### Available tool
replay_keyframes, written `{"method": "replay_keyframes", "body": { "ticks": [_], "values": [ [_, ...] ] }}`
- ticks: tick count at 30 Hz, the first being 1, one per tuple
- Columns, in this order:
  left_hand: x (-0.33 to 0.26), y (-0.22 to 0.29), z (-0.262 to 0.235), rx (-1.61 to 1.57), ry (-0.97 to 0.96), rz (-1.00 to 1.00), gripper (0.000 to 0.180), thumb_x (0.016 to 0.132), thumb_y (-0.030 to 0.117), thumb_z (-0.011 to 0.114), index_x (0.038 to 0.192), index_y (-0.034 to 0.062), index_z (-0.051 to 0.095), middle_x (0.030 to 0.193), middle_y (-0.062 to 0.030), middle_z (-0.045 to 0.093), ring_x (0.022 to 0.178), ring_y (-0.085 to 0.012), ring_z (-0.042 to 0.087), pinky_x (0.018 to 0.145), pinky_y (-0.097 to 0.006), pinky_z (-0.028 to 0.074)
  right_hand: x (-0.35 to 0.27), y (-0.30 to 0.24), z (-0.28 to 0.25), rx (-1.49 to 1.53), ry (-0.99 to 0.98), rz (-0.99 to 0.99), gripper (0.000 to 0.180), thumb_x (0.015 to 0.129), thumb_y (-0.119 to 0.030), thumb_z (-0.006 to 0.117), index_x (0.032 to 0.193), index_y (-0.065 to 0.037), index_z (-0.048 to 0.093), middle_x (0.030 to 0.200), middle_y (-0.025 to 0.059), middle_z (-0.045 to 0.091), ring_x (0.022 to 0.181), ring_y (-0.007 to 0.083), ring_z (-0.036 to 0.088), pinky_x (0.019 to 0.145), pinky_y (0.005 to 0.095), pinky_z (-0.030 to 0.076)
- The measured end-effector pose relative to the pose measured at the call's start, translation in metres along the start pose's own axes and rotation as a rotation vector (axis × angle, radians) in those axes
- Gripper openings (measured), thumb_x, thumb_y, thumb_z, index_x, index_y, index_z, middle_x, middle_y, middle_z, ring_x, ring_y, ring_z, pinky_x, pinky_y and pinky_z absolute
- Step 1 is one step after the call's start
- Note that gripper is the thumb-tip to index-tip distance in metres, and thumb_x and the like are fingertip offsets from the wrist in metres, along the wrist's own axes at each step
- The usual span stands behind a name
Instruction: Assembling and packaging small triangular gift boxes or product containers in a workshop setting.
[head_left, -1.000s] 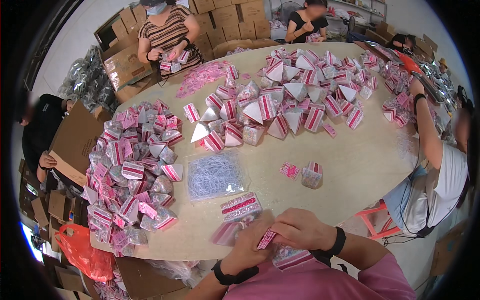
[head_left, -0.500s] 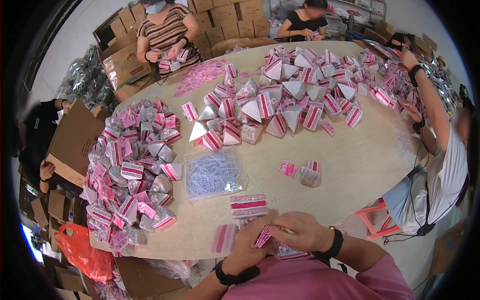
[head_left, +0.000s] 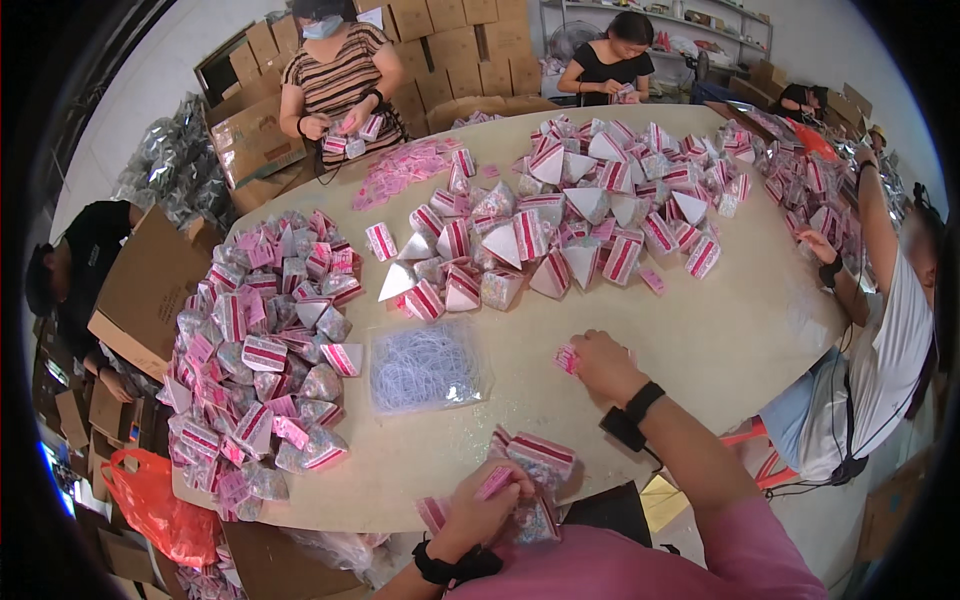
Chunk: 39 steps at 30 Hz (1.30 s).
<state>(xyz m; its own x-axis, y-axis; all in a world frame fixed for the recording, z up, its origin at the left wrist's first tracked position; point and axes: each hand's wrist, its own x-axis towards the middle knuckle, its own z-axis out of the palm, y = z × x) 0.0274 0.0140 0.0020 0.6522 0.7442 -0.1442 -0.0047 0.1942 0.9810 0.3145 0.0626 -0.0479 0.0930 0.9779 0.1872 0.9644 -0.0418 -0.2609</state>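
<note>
Presently right hand (head_left: 600,365) reaching out over worktop (head_left: 740,340), fingers pinched on small pink tag (head_left: 567,358). Left hand (head_left: 488,505) at near worktop edge, clenched on pink-striped packet (head_left: 540,455) and pink slip (head_left: 494,482). Risk: packet sits partly over edge, could slide off if grip loosens; tag small, thin pinch may drop it. Bag of white loops (head_left: 428,366) lies left of right hand, apart.

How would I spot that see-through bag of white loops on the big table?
Start at the big oval table and find the large heap of pink packets on its left side. Just right of that heap lies the clear bag of white loops. It is flat and colourless, unlike the pink and red packets around it.
</note>
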Motion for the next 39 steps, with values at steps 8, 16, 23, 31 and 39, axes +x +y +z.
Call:
{"method": "replay_keyframes", "body": {
  "ticks": [8, 16, 23, 31, 39],
  "values": [
    [-0.004, -0.010, -0.014, 0.117, 0.195, 0.044, 0.014, 0.082, -0.002, 0.051, 0.095, -0.0002, 0.054, 0.073, -0.0062, 0.058, 0.065, -0.0109, 0.053, 0.060, -0.023, 0.043, 0.022, -0.017, 0.017, -0.183, -0.125, 0.034, 0.015, 0.082, -0.014, 0.051, 0.095, -0.008, 0.055, 0.089, 0.0130, 0.061, 0.084, 0.0314, 0.061, 0.071, 0.0438, 0.047],
    [0.009, -0.003, -0.021, -0.092, 0.218, 0.231, 0.051, 0.090, 0.050, 0.039, 0.101, 0.0011, 0.051, 0.070, -0.0041, 0.052, 0.062, -0.0116, 0.049, 0.057, -0.023, 0.041, -0.003, 0.008, -0.002, 0.402, -0.119, 0.078, 0.011, 0.081, -0.013, 0.051, 0.085, -0.002, 0.051, 0.077, 0.0178, 0.058, 0.074, 0.0318, 0.058, 0.065, 0.0438, 0.043],
    [0.022, 0.000, -0.026, -0.021, 0.178, 0.251, 0.049, 0.094, 0.047, 0.030, 0.093, 0.0020, 0.050, 0.067, -0.0048, 0.052, 0.060, -0.0131, 0.051, 0.052, -0.024, 0.040, -0.058, -0.001, -0.082, 0.870, -0.069, 0.096, 0.016, 0.079, -0.013, 0.058, 0.079, 0.000, 0.049, 0.066, 0.0116, 0.049, 0.060, 0.0181, 0.046, 0.057, 0.0311, 0.040],
    [0.043, -0.004, -0.028, 0.516, 0.288, 0.500, 0.033, 0.095, 0.035, 0.031, 0.088, 0.0074, 0.047, 0.064, -0.0027, 0.049, 0.057, -0.0105, 0.047, 0.050, -0.023, 0.038, -0.087, -0.078, -0.153, 0.925, -0.290, -0.226, 0.010, 0.083, -0.011, 0.057, 0.089, -0.004, 0.055, 0.071, 0.0061, 0.054, 0.067, 0.0143, 0.051, 0.063, 0.0275, 0.042],
    [0.028, 0.034, 0.007, -0.368, 0.132, 0.114, 0.067, 0.089, 0.065, 0.021, 0.103, 0.0046, 0.048, 0.090, -0.0069, 0.056, 0.081, -0.0158, 0.056, 0.074, -0.029, 0.046, -0.076, -0.140, -0.114, 0.948, 0.009, -0.540, 0.006, 0.081, -0.010, 0.059, 0.084, -0.005, 0.057, 0.091, 0.0073, 0.056, 0.088, 0.0234, 0.052, 0.080, 0.0326, 0.042]
  ]
}}
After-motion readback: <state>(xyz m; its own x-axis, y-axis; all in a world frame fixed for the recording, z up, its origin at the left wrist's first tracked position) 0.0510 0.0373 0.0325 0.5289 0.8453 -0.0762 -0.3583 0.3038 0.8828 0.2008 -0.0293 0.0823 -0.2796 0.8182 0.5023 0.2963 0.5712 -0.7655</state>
